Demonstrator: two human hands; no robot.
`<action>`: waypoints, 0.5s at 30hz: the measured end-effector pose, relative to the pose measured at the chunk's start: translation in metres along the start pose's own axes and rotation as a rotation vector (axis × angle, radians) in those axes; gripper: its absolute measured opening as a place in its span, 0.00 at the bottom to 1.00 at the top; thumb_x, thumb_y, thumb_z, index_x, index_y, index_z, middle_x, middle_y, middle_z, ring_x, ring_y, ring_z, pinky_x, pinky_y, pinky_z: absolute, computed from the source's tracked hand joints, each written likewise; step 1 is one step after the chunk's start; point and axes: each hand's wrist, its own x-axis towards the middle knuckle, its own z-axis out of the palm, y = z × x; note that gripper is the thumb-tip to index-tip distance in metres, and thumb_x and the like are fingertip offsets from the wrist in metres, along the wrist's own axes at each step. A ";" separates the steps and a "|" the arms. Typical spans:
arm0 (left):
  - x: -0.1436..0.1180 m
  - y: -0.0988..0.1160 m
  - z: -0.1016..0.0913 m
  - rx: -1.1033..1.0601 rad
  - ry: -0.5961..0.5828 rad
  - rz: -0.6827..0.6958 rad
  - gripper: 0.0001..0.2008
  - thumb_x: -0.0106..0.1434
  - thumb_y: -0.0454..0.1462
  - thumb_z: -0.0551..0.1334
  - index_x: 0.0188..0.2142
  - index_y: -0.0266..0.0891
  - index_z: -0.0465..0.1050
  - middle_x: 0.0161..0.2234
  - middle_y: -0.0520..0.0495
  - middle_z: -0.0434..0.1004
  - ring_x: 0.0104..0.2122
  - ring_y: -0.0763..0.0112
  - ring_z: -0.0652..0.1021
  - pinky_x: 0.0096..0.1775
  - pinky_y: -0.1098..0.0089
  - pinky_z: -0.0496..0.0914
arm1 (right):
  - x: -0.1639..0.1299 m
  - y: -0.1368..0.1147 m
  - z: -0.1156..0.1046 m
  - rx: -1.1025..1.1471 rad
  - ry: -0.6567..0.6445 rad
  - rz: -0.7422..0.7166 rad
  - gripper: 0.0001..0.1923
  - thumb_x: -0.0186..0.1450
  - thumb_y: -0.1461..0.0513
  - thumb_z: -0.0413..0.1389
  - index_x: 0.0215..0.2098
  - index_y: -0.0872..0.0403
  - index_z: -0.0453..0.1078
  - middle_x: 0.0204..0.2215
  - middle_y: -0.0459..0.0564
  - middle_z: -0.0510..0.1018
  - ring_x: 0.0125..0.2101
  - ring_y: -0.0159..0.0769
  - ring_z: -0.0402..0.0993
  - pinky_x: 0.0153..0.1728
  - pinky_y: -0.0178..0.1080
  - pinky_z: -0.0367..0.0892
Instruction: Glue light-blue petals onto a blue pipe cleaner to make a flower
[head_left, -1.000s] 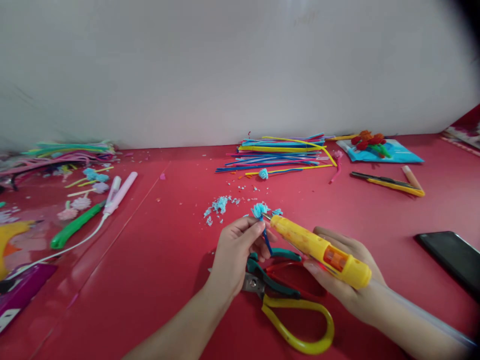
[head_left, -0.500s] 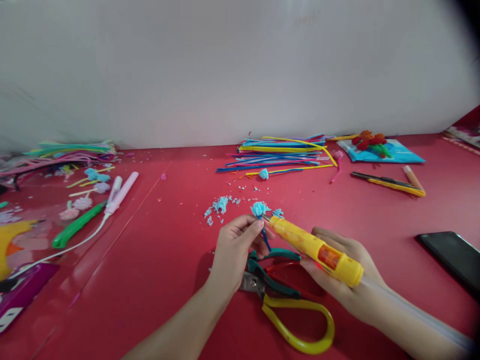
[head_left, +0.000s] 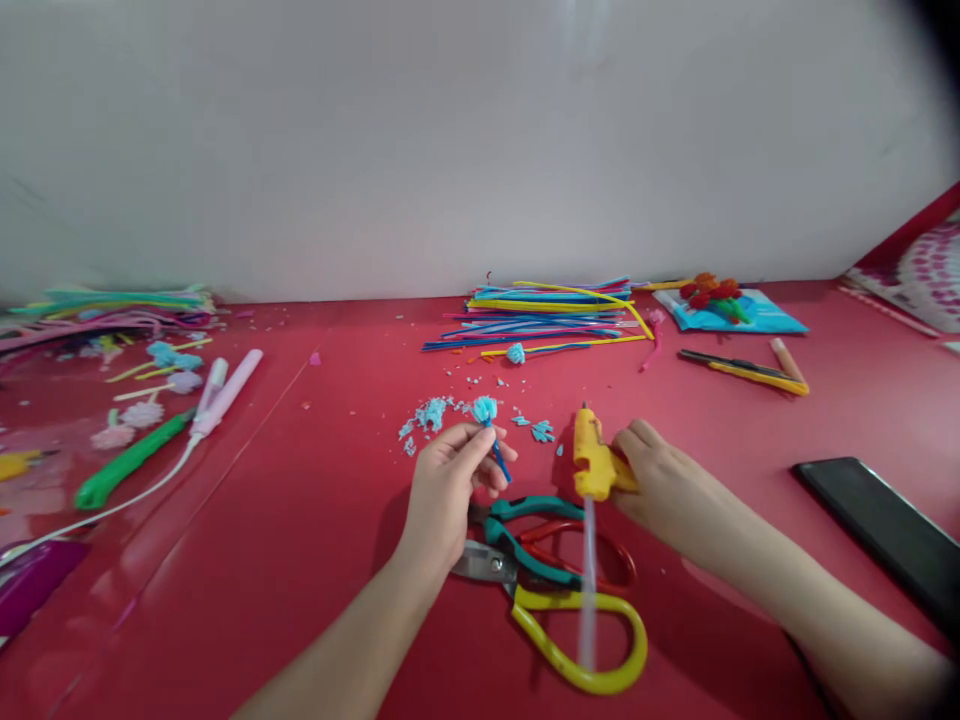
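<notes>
Between the thumb and fingers of my left hand is a small pipe-cleaner flower, with a light blue fluffy head and a dark blue stem. My right hand grips the handle of a yellow glue gun. Its nozzle points away from me, and a clear glue stick trails out of its back. Yellow-handled scissors and pliers with teal grips lie below my hands. Light blue clippings and short cut pieces are scattered around the flower.
A bundle of coloured pipe cleaners lies against the wall. To the right are a blue packet, a yellow cutter and a black phone. On the left lie a green-handled tool and a corded pink tool.
My right hand has drawn the glue gun away from the flower to the right and turned it to point forward. The flower stays in my left hand; the view has shifted slightly.
</notes>
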 end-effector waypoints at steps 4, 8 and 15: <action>0.000 0.000 0.000 0.004 -0.013 0.012 0.09 0.59 0.39 0.60 0.30 0.34 0.71 0.26 0.49 0.75 0.17 0.81 0.69 0.19 0.78 0.63 | -0.001 0.004 -0.010 -0.106 -0.108 -0.012 0.09 0.57 0.61 0.53 0.36 0.56 0.66 0.34 0.53 0.70 0.33 0.39 0.71 0.32 0.38 0.62; 0.000 0.000 0.000 -0.002 -0.017 0.029 0.09 0.59 0.39 0.60 0.29 0.34 0.72 0.26 0.50 0.74 0.17 0.81 0.69 0.19 0.78 0.63 | 0.009 -0.012 -0.034 -0.221 -0.092 -0.084 0.11 0.61 0.58 0.51 0.38 0.56 0.69 0.34 0.54 0.74 0.34 0.43 0.72 0.33 0.41 0.62; -0.001 0.001 0.002 0.007 -0.039 0.026 0.09 0.58 0.40 0.60 0.28 0.34 0.71 0.25 0.49 0.76 0.16 0.81 0.69 0.17 0.78 0.60 | 0.064 -0.055 -0.020 -0.284 -0.111 -0.212 0.07 0.64 0.63 0.51 0.35 0.57 0.71 0.34 0.53 0.75 0.38 0.39 0.72 0.39 0.39 0.64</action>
